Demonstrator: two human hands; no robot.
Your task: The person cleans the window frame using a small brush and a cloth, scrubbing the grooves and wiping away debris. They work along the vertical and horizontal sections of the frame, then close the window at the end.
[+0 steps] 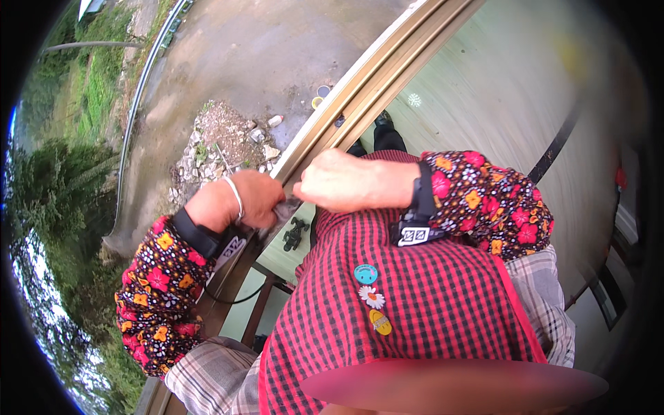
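My left hand [252, 197] is closed, with a white bangle [236, 195] round its wrist. Close beside it, my right hand [335, 181] is closed too, its knuckles uppermost. Both are held over a brown sliding-window frame [332, 135], in front of my red-and-black checked apron [408, 290]. A small greyish, blurred thing [283, 208] shows between the hands below the fingers. I cannot make out its kind, nor whether both hands grip it. Flowered sleeve covers run down to dark wrist straps on both arms.
Outside, beyond the frame, lie a rubble heap [221, 135], muddy ground, a curved railing [131, 124] and trees [52, 200]. Indoors is a pale floor [477, 97]. A small dark object [295, 234] and a dark cable [238, 300] are near my left side.
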